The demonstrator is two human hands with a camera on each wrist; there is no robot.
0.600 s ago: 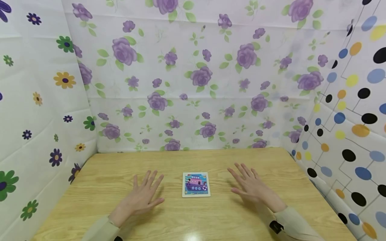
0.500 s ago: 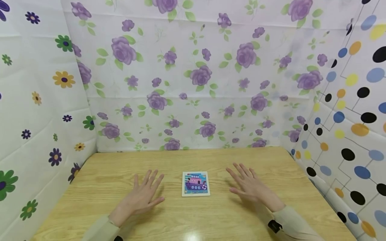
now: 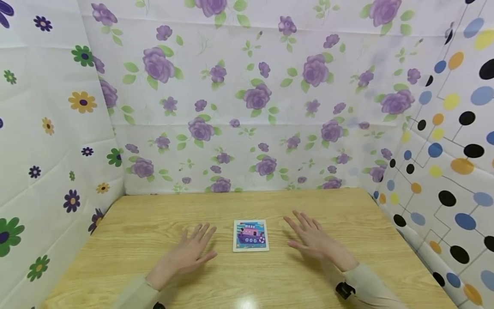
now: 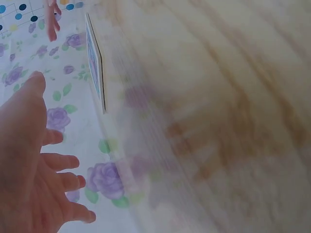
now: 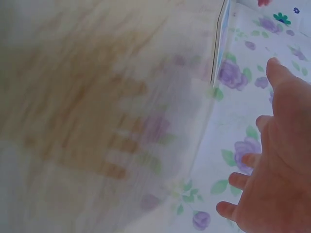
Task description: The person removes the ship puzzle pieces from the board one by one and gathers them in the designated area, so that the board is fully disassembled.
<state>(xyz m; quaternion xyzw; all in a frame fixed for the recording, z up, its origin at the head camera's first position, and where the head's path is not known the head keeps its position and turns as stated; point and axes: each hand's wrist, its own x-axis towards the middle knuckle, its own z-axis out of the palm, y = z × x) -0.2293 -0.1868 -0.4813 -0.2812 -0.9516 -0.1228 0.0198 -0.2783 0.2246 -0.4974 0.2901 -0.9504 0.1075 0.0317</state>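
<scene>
A square picture puzzle board (image 3: 251, 235) with a white rim and a pink and purple ship lies flat on the table, midway between my hands. To its left my left hand (image 3: 187, 252) hovers over the wood, fingers spread and holding nothing. My right hand (image 3: 314, 239) is on the other side, also above the table with its fingers extended. Neither hand touches the board. From the left wrist, the board (image 4: 95, 63) appears edge-on beyond my thumb; the right wrist view catches only a thin strip of the board (image 5: 221, 41).
The light wooden table (image 3: 247, 279) reaches back to a hanging cloth with purple roses (image 3: 257, 98). Another cloth with colourful flowers (image 3: 46, 150) hangs at the left. A dotted cloth (image 3: 455, 171) borders the right side.
Both hands have moved inward, closer to the board: the left to the right and slightly down, the right to the left. The board stays where it was.
</scene>
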